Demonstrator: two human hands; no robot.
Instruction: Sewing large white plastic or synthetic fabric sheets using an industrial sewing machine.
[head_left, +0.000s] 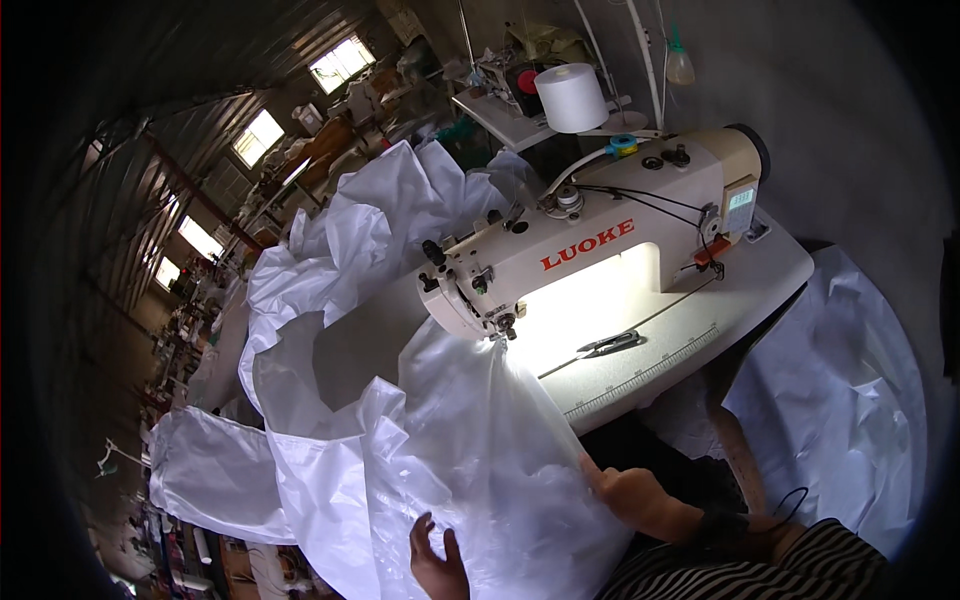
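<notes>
A wide sheet of thin, shiny white fabric hangs over the table's front edge, gathered into folds under the needle of a sewing machine. At the sheet's right edge my right hand is closed on the fabric, some of its fingers hidden. My left hand is at the lower middle, fingers apart and curved over the fabric, holding nothing. Whether it touches the cloth I cannot tell. Thread snips lie on the lit machine bed, right of the needle.
A white thread cone stands behind the machine. More white fabric is heaped at the back left, and another white piece hangs at the right. A ruler strip runs along the table's front edge. The grey wall rises close behind.
</notes>
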